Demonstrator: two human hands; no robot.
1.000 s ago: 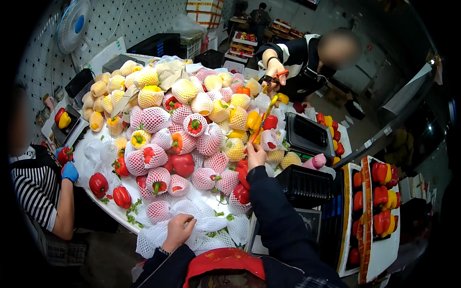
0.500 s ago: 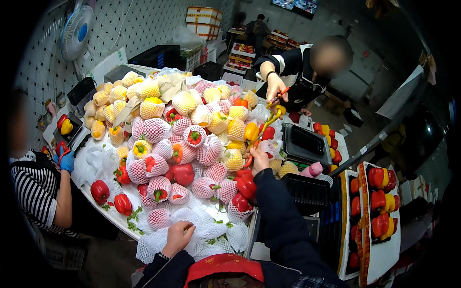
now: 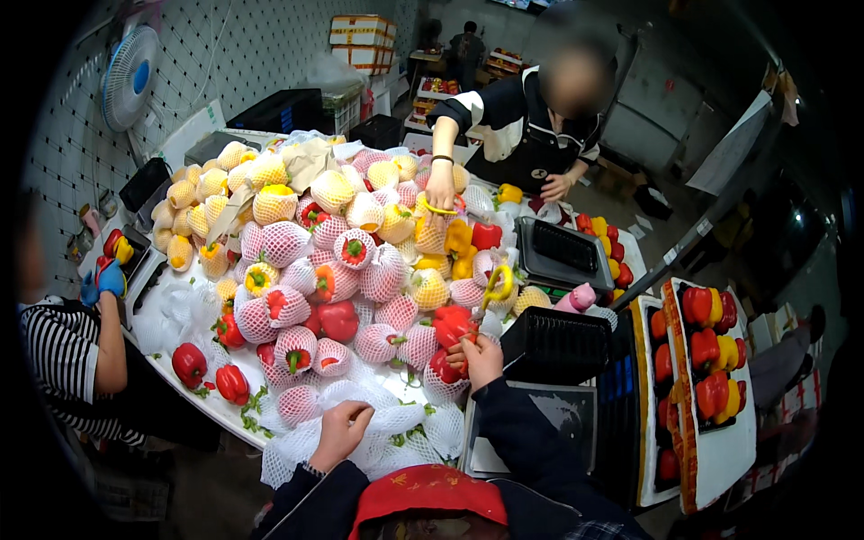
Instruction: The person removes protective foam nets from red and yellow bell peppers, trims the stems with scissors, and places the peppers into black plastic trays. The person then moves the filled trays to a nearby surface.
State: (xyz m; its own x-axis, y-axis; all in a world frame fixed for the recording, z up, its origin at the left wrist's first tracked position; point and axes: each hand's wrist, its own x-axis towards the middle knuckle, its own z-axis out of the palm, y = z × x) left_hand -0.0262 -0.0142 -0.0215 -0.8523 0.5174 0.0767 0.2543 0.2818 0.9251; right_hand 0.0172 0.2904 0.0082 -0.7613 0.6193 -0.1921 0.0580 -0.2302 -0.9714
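Observation:
My left hand [image 3: 342, 434] is closed, thumb and fingers together, over a heap of white foam net sleeves [image 3: 389, 423]; whether it pinches one is hidden. My right hand [image 3: 479, 358] is closed beside a bare red bell pepper [image 3: 453, 326]. Up from its fingers rises a yellow loop-handled tool, seemingly scissors [image 3: 498, 286]; the lower part is hidden. Foam-netted peppers [image 3: 385, 274] pile up ahead, some in pink nets and others in pale yellow. Bare yellow peppers [image 3: 461, 243] sit on the pile's right side. Loose red peppers [image 3: 232, 384] lie at the left.
Across the table, a co-worker's hand [image 3: 439, 187] holds a yellow-handled tool over the pile. Another person's blue-gloved hands [image 3: 110, 281] are at the left. Black trays [image 3: 555, 346] stand at my right, beside foam boxes [image 3: 706, 454] of red and yellow peppers. A fan [image 3: 130, 79] stands far left.
My right hand has drawn back toward me, bringing the yellow loop lower. The co-worker's hand has moved left over the pile. My left hand has barely shifted.

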